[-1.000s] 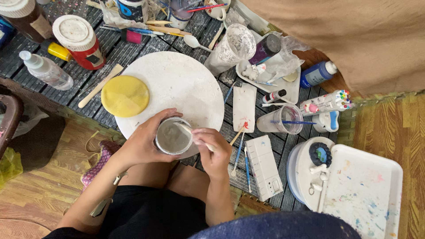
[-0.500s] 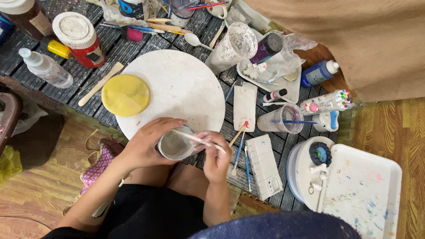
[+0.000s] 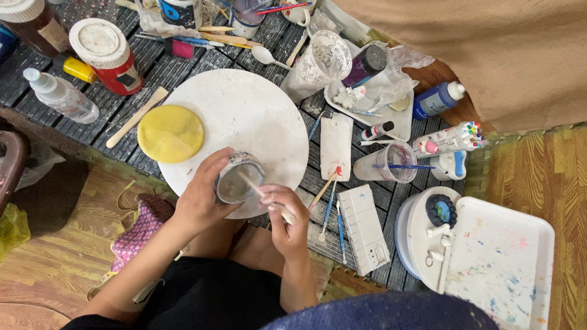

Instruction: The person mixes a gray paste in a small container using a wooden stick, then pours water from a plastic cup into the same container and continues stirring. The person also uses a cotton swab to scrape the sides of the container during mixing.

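Right hand (image 3: 288,223) pinches wooden stick (image 3: 263,194), left hand (image 3: 205,198) wrapped round small cup (image 3: 239,178).
Stick slants up-left from right fingers into cup mouth; cup held at near edge of white round board (image 3: 244,116), yellow disc (image 3: 170,133) well left.

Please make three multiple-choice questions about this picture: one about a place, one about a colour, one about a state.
1. Where does the round yellow lid lie?
A. on the white round board
B. on the floor
C. in the tray

2. What colour is the body of the wide jar with the white cap?
A. green
B. red
C. black

3. What does the right hand hold?
A. nothing
B. a spoon
C. a wooden stick in the small cup

Key: 1 A, it overlaps the board's left edge. 2 B, red shows under the cap. 3 C, the stick reaches into the cup held by the left hand.
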